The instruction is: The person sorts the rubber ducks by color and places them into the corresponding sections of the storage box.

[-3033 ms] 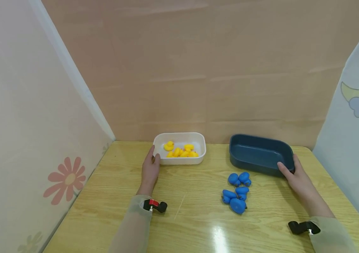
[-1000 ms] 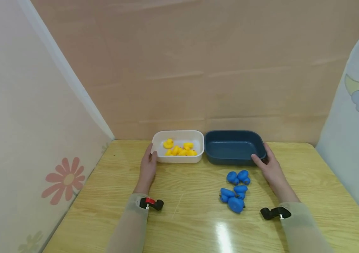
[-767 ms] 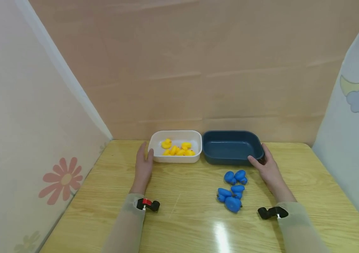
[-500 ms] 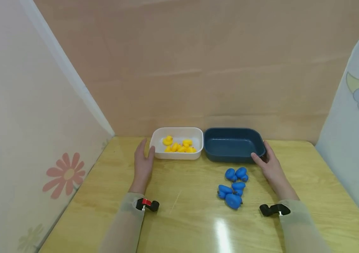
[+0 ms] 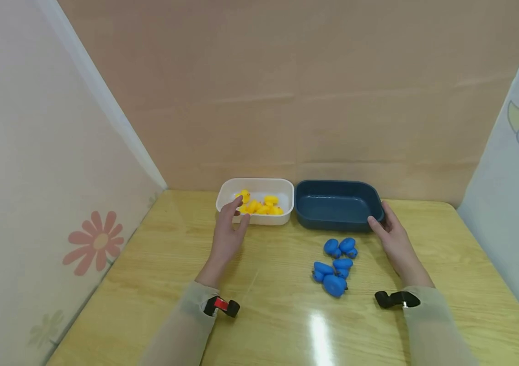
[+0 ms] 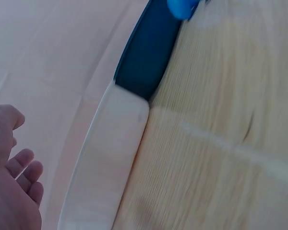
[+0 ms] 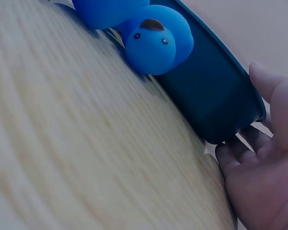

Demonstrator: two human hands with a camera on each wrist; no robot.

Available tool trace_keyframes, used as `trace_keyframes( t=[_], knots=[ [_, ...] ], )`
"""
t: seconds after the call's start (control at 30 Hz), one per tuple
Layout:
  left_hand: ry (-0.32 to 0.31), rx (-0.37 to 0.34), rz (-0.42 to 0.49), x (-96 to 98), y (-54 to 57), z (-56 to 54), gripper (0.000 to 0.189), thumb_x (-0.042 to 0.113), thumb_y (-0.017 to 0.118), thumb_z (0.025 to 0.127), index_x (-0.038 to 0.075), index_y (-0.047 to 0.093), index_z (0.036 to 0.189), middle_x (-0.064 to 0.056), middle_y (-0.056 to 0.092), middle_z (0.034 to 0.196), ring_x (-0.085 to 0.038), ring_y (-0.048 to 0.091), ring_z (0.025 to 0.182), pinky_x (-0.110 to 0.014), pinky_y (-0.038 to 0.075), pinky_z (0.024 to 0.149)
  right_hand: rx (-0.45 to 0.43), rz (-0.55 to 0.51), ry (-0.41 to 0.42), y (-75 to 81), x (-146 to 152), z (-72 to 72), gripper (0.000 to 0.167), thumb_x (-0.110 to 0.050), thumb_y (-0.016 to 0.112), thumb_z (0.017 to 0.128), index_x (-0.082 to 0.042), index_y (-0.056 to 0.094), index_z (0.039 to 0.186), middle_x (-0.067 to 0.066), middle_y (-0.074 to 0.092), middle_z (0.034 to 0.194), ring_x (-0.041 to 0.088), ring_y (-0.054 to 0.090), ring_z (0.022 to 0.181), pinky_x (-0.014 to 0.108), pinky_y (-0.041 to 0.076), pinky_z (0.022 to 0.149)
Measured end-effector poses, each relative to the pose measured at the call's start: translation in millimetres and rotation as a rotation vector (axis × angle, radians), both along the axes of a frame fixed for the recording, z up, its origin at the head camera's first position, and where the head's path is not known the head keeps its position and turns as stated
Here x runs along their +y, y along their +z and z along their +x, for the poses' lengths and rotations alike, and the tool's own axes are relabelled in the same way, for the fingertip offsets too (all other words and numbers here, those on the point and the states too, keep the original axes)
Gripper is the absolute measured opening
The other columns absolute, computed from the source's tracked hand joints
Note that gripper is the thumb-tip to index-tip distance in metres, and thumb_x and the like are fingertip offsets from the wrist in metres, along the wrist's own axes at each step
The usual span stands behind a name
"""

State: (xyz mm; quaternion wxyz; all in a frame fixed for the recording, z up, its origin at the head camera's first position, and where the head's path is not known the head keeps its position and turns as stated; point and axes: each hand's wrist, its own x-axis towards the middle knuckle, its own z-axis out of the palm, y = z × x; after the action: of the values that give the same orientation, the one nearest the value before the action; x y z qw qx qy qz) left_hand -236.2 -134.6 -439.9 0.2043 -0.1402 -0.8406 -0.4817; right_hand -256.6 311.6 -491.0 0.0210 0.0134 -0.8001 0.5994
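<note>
In the head view, a white plastic tray [image 5: 282, 220] holds several yellow rubber ducks [image 5: 253, 206] and stands against the back wall. A dark blue plastic tray [image 5: 338, 207], with nothing in it, sits right beside it on the right. My left hand [image 5: 229, 236] hovers at the white tray's front left, fingers loosely bent and overlapping its rim; nothing is in its grasp. My right hand [image 5: 395, 241] grips the blue tray's front right corner, thumb at the front and fingers round the end. Several blue rubber ducks [image 5: 334, 285] lie in front of the blue tray, some tipped over.
All of it stands on a light wooden table [image 5: 277, 325]. A brown papered wall [image 5: 259, 101] rises behind the trays. White cloth sides close in the left, with a red flower print [image 5: 100, 241], and the right. The blue ducks lie just left of my right forearm.
The blue tray was slid left by my right hand until it stood beside the white one. My left hand let go of the white tray's left end and has now moved right, over its front rim.
</note>
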Motion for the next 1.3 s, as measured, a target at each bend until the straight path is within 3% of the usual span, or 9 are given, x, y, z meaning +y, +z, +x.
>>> trace_keyframes(
  t=[0.23, 0.43, 0.57, 0.77, 0.9, 1.0, 1.3],
  knots=[
    [-0.199, -0.121, -0.12, 35.1, 3.3, 19.7, 0.056, 0.008, 0.07, 0.109, 0.009, 0.053, 0.163, -0.018, 0.053, 0.156, -0.036, 0.062, 0.121, -0.056, 0.058, 0.102, 0.012, 0.025, 0.0, -0.7, 0.1, -2.0, 0.087, -0.046, 0.054, 0.117, -0.021, -0.003, 0.178, 0.011, -0.004, 0.184, 0.042, 0.002, 0.167, 0.044, 0.014, 0.134],
    [-0.351, -0.274, -0.24, 65.3, -5.5, 33.1, 0.058, 0.02, 0.071, 0.111, 0.014, 0.051, 0.166, -0.008, 0.052, 0.162, -0.025, 0.062, 0.124, -0.04, 0.057, 0.103, 0.007, 0.037, -0.008, 0.8, 4.0, 0.7, 0.087, -0.047, 0.053, 0.117, -0.023, -0.003, 0.178, 0.012, -0.003, 0.184, 0.043, 0.003, 0.167, 0.044, 0.015, 0.134],
    [-0.444, -0.3, -0.296, 77.8, -15.0, 39.7, 0.061, 0.02, 0.074, 0.109, 0.014, 0.051, 0.166, -0.006, 0.052, 0.163, -0.024, 0.063, 0.127, -0.034, 0.055, 0.109, 0.007, 0.027, -0.011, 1.3, 4.4, 0.8, 0.088, -0.047, 0.054, 0.116, -0.021, -0.002, 0.179, 0.012, -0.002, 0.184, 0.043, 0.005, 0.167, 0.041, 0.017, 0.134],
    [-0.549, -0.263, -0.356, 88.9, -23.5, 44.2, 0.063, 0.022, 0.078, 0.106, 0.014, 0.053, 0.164, -0.004, 0.053, 0.163, -0.022, 0.063, 0.133, -0.031, 0.052, 0.112, -0.007, 0.01, 0.003, 1.5, 1.7, -1.1, 0.088, -0.048, 0.055, 0.116, -0.025, -0.003, 0.178, 0.011, -0.003, 0.184, 0.042, 0.004, 0.167, 0.05, 0.016, 0.134],
    [-0.587, -0.254, -0.419, 96.2, -28.1, 43.6, 0.066, 0.025, 0.08, 0.106, 0.015, 0.052, 0.164, -0.001, 0.054, 0.164, -0.018, 0.056, 0.143, -0.031, 0.047, 0.119, -0.006, 0.009, -0.004, 2.2, 1.5, -0.4, 0.087, -0.047, 0.054, 0.117, -0.024, -0.003, 0.178, 0.011, -0.003, 0.184, 0.043, 0.005, 0.167, 0.05, 0.016, 0.134],
    [-0.577, -0.254, -0.466, 100.7, -31.2, 43.2, 0.066, 0.027, 0.081, 0.105, 0.017, 0.053, 0.164, 0.0, 0.055, 0.164, -0.015, 0.053, 0.147, -0.033, 0.043, 0.123, -0.002, 0.005, -0.008, 2.3, 1.8, -0.3, 0.087, -0.046, 0.055, 0.117, -0.024, -0.002, 0.179, 0.012, -0.001, 0.184, 0.042, 0.006, 0.167, 0.045, 0.018, 0.134],
    [-0.518, -0.2, -0.546, 112.7, -38.1, 43.4, 0.066, 0.031, 0.086, 0.101, 0.019, 0.06, 0.16, 0.007, 0.068, 0.149, -0.009, 0.062, 0.133, -0.03, 0.046, 0.117, -0.002, -0.002, -0.003, -0.9, 2.7, -0.3, 0.088, -0.046, 0.056, 0.116, -0.023, -0.001, 0.179, 0.013, -0.001, 0.184, 0.042, 0.006, 0.167, 0.028, 0.023, 0.13]
  ],
)
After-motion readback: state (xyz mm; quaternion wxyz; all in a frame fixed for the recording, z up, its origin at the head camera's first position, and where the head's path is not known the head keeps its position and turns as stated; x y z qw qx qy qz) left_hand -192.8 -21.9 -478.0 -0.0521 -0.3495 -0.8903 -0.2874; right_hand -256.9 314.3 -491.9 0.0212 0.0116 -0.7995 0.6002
